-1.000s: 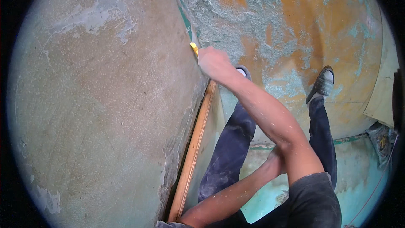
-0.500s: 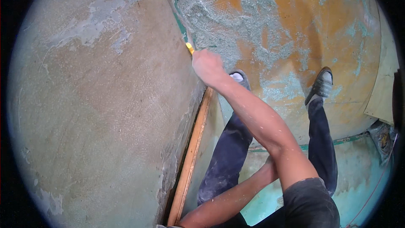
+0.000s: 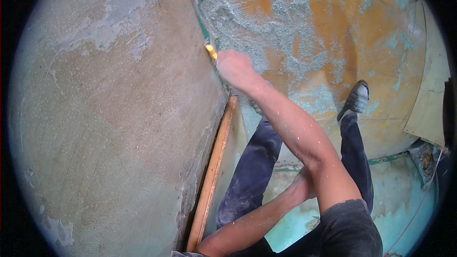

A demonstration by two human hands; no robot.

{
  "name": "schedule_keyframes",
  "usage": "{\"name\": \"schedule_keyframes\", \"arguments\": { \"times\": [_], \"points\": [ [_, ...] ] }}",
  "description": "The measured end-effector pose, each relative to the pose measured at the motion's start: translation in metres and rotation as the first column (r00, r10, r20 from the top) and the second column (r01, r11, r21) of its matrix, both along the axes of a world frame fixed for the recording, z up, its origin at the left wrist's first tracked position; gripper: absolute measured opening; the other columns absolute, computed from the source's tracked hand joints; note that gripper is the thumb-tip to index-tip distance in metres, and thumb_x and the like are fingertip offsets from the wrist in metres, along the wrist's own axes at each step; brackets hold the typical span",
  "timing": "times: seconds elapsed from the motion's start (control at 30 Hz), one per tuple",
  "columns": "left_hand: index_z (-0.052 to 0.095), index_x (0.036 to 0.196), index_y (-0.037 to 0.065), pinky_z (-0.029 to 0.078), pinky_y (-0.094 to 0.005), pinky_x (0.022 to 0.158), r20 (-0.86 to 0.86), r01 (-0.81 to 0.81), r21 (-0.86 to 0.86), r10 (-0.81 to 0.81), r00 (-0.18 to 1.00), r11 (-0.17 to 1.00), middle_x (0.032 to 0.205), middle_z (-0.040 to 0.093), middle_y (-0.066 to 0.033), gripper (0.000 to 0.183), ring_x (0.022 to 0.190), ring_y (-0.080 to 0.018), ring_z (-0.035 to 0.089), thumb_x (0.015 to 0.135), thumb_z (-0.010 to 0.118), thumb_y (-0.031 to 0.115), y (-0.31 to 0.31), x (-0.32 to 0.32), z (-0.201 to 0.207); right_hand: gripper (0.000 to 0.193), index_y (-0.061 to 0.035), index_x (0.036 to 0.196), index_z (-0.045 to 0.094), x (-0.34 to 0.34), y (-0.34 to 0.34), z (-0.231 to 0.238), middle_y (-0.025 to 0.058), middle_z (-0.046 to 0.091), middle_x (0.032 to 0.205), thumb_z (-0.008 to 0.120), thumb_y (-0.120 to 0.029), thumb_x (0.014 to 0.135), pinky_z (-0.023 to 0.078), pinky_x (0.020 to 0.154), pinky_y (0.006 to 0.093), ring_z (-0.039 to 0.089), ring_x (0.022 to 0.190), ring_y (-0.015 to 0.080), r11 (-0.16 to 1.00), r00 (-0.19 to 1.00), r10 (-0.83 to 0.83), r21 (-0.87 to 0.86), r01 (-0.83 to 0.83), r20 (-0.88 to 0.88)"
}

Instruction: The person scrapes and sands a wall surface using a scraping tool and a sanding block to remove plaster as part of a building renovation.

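Note:
My right hand [image 3: 234, 69] is closed and smeared by motion. From its far left side sticks out a short yellow tool [image 3: 211, 52], whose kind I cannot make out. It lies along the edge of a large worn, grey-brown panel [image 3: 119, 114], by a green strip [image 3: 204, 31]. My right forearm, flecked with pale bits, reaches across from the lower right. My left hand [image 3: 304, 183] is tucked under my right elbow; its fingers are hidden.
A wooden batten [image 3: 214, 176] runs along the panel's near edge. Pale green shavings [image 3: 304, 33] cover much of the orange-brown surface [image 3: 381, 24] under my feet. My shoe [image 3: 355, 99] is at the right. A plastic bag [image 3: 423, 159] and a thin red cord [image 3: 419, 204] lie farther right.
My right hand and the yellow tool have shifted slightly left and up along the panel edge. My right shoe appears a little farther left. A dark curved hose shows more at the far right.

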State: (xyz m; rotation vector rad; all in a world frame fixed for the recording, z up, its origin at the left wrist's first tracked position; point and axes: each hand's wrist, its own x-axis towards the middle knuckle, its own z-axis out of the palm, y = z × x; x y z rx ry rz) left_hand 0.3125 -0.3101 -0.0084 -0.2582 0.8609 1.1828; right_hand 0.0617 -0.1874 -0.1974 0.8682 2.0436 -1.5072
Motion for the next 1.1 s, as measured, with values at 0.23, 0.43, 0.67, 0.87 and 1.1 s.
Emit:
{"name": "schedule_keyframes", "arguments": {
  "times": [0.23,0.43,0.67,0.87,1.1],
  "points": [
    [0.045,0.122,0.0,0.044,-0.0405,0.096,-0.437,0.248,0.051,-0.201,0.877,0.967,0.12,0.058,-0.0135,0.044,0.107,-0.0255,0.056,0.096,0.047,0.036,0.0,-0.005,0.002,0.028,0.0009,0.091,0.065,0.001,-0.004,-0.008,0.0224,0.066,0.09,0.044,-0.017,0.088,0.051,0.072,0.0481,0.066,0.085,0.0385,0.993,0.993,-0.111,-0.03,0.112,0.032],
    [0.045,0.122,0.0,0.046,-0.0391,0.093,-0.068,0.204,-0.123,-0.213,0.975,0.971,0.119,0.057,-0.0133,0.042,0.106,-0.0239,0.056,0.097,0.047,0.033,0.018,-0.018,0.014,0.028,-0.0029,0.096,0.069,-0.008,0.001,-0.012,0.0166,0.069,0.09,0.045,-0.015,0.088,0.053,0.072,0.0452,0.068,0.084,0.0329,0.998,0.994,-0.056,-0.009,0.057,0.096],
    [0.044,0.124,0.002,0.042,-0.0393,0.098,0.065,0.382,-0.153,-0.376,0.924,0.912,0.126,0.054,-0.0119,0.039,0.111,-0.0247,0.053,0.1,0.037,0.032,0.03,-0.03,0.018,0.028,-0.0045,0.095,0.07,-0.006,0.004,-0.034,0.0159,0.069,0.093,0.045,-0.015,0.088,0.054,0.072,0.0439,0.069,0.084,0.0306,0.997,0.996,-0.013,0.076,0.006,0.089],
    [0.04,0.127,0.001,0.039,-0.0368,0.101,0.747,-0.435,-0.547,0.652,0.13,0.715,0.128,0.051,-0.0099,0.037,0.116,-0.0219,0.048,0.101,0.034,0.027,0.024,-0.02,0.002,0.027,-0.0022,0.092,0.069,-0.023,0.006,-0.022,0.0161,0.069,0.088,0.046,-0.015,0.087,0.054,0.071,0.0447,0.069,0.081,0.0313,0.999,1.0,-0.007,0.037,0.006,0.018],
    [0.042,0.124,0.002,0.042,-0.0364,0.097,0.561,0.11,-0.781,0.613,0.557,0.614,0.116,0.057,-0.0086,0.035,0.109,-0.0195,0.053,0.1,0.039,0.027,0.07,-0.057,0.013,0.029,-0.0011,0.09,0.068,-0.016,0.01,-0.031,0.0174,0.069,0.086,0.044,-0.016,0.087,0.054,0.069,0.0455,0.068,0.08,0.0331,0.997,0.998,-0.057,0.047,0.055,0.035]
  ]
}}
